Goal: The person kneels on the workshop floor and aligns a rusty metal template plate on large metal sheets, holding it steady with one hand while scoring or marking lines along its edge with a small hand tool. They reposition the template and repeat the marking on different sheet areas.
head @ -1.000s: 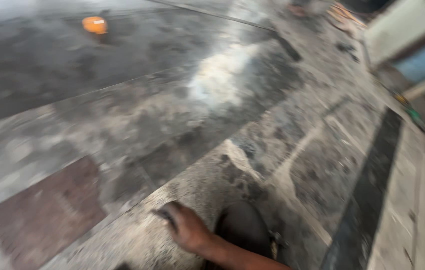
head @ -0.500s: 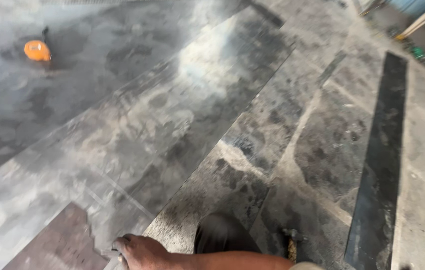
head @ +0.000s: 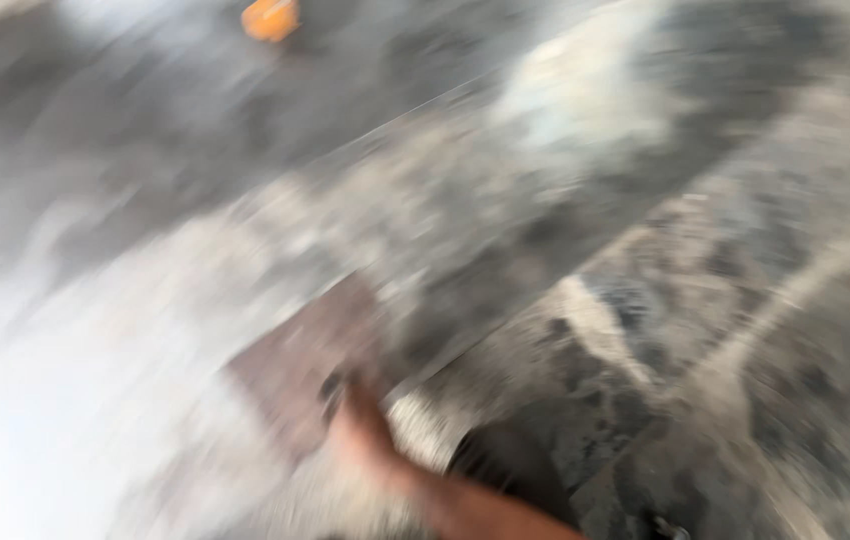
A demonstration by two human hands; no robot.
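Although the whole view is smeared by motion, one hand (head: 363, 432) shows near the bottom, at about six o'clock, with its bare forearm running down and to the right out of the picture's lower edge. Which of the person's hands this is cannot be told for sure; it reads as the right, and no second hand is in view. Its fingers (head: 337, 385) point up toward eleven o'clock and rest at the near edge of one reddish-brown tile (head: 295, 360), the only piece of that colour among the grey ones. Whether the fingers are spread, curled, or gripping something small and dark at their tips is lost in the blur, so the grasp cannot be told. All around lies a floor of grey mottled stone slabs (head: 585, 210), laid in long strips that run from nine o'clock up toward two o'clock, with pale dusty seams between them. One small orange object (head: 270, 18) sits far off at twelve o'clock, well apart from the hand; its kind cannot be made out. One dark rounded shape (head: 510, 468) lies just beside the forearm at about five o'clock. A bright washed-out patch fills the eight o'clock corner.
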